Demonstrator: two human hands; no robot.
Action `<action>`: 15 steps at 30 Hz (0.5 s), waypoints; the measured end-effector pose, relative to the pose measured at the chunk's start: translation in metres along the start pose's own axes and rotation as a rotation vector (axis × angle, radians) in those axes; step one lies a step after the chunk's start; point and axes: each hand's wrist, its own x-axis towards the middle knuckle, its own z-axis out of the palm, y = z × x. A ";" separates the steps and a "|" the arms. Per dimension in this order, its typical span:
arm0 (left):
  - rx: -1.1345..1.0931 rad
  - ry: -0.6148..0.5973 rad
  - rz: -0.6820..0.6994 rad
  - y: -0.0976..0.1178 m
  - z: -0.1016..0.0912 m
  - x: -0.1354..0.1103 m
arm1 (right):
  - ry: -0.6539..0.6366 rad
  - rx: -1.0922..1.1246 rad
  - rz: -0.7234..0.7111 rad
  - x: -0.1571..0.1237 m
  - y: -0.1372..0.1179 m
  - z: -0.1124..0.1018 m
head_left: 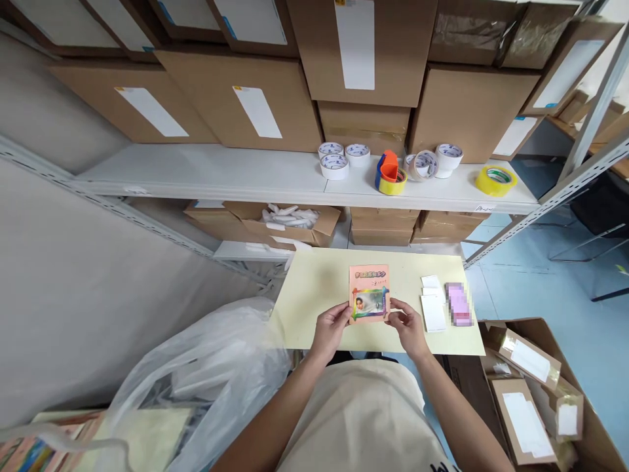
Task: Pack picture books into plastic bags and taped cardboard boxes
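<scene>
A pink card (369, 292) with a rainbow-framed picture is held over a pale yellow table (314, 295). My left hand (330, 328) pinches its lower left edge. My right hand (405, 323) pinches its lower right edge. Both hands have their fingers closed on the card. Just right of my right hand lie white cards (432, 304) and a pink, blurred item (458, 304) on the table.
A white shelf (221, 172) behind the table carries several tape rolls (335, 162), an orange tape dispenser (390, 173) and a yellow tape roll (496, 179), with cardboard boxes (246, 105) above. A clear plastic bag (206, 373) sits at my left; an open carton (535, 393) at my right.
</scene>
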 end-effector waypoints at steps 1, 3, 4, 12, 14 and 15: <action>0.030 -0.009 0.014 0.000 0.000 0.001 | 0.007 -0.003 -0.010 0.002 0.000 0.000; 0.105 -0.041 0.060 -0.001 -0.003 0.003 | 0.028 -0.007 -0.033 0.004 0.001 0.001; 0.150 -0.060 0.092 -0.003 -0.004 0.004 | 0.037 -0.011 -0.044 0.004 0.002 0.002; 0.325 -0.038 0.172 -0.031 -0.031 0.014 | 0.026 -0.062 -0.006 0.010 0.024 0.021; 0.292 0.035 0.129 -0.038 -0.041 0.016 | 0.020 -0.085 0.032 0.014 0.034 0.032; 0.276 0.070 0.106 -0.041 -0.048 0.018 | 0.015 -0.099 0.054 0.016 0.040 0.039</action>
